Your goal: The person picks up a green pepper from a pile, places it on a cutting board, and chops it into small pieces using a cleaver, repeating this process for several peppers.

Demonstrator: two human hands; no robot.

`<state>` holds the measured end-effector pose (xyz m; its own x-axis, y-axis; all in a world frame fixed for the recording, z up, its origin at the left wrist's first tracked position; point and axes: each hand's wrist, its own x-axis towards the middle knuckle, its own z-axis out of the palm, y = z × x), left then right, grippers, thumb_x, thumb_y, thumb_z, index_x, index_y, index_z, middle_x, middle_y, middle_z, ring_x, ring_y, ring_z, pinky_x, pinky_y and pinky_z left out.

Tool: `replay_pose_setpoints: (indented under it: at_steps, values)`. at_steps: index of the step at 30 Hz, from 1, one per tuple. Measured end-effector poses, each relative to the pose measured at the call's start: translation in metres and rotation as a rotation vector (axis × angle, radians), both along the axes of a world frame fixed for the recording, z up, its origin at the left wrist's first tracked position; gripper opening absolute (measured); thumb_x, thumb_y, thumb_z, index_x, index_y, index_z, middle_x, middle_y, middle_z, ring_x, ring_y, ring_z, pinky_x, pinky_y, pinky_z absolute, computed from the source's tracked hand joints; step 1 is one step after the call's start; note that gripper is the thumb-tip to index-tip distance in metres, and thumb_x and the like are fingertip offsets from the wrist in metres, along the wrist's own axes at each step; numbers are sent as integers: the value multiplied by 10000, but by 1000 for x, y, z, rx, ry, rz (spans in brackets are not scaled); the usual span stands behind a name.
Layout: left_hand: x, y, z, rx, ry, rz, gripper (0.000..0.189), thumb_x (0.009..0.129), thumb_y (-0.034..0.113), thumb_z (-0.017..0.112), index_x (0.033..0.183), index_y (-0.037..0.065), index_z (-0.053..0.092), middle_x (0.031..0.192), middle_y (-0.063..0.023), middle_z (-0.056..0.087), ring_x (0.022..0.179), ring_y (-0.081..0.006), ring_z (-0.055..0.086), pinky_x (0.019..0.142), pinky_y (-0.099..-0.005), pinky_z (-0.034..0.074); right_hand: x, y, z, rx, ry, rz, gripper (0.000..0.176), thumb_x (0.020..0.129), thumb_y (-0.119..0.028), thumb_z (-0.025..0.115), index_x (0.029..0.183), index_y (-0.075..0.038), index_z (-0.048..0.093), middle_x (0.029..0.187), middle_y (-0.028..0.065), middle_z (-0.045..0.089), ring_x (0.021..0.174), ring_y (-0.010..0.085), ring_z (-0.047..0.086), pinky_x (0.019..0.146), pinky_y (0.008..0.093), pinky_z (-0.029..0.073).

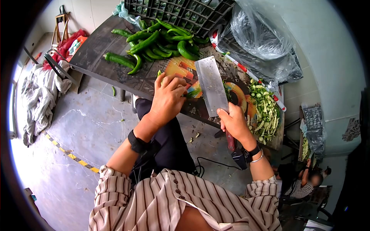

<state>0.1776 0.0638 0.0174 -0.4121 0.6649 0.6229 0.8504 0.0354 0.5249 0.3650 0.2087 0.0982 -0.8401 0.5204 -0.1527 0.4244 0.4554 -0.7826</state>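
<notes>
My right hand (234, 120) is closed round the handle of a wide cleaver (212, 86), its blade upright over the table's front part. To its left, my left hand (169, 96) is curled, fingers bent down, over a green pepper (193, 93) whose end shows beside the fingers, near the blade. Most of that pepper is hidden by the hand. Behind both hands lies a pile of whole green peppers (154, 44). Right of the cleaver is a heap of sliced peppers (265, 111) with pale seedy strips.
A dark wooden table (88, 56) holds the peppers. At its back stands a black crate (173, 13); clear plastic bags (262, 34) lie at the right rear. A red and white rolled edge (246, 71) borders the slices. Another person (304, 184) sits at the lower right.
</notes>
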Motion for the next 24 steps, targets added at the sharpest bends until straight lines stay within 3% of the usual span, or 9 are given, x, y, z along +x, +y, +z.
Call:
replay_pose_setpoints:
  at_steps: [5,17,24]
  values:
    - [4,4,-4,17,111,59,233,639,46,710,856,115,659,1078,-12,598,1145,-248,491,1066,-466,305,4,3,-2,-20,33,-18,208,925,-147,553,802,17,521,517,49,546,410,122,527,395,276,411]
    - [8,-9,-4,-2,83,18,203,676,35,712,855,129,696,1114,-9,607,1158,-239,501,1075,-480,292,7,1,0,-47,-18,-19,177,947,-162,553,892,7,548,577,18,535,444,97,508,420,260,416]
    - [13,-13,-11,42,19,-9,267,676,75,751,929,148,703,1095,0,610,1139,-234,514,1068,-482,302,3,-5,4,-30,-22,-1,192,926,-138,561,817,15,521,538,31,533,419,89,509,395,264,408]
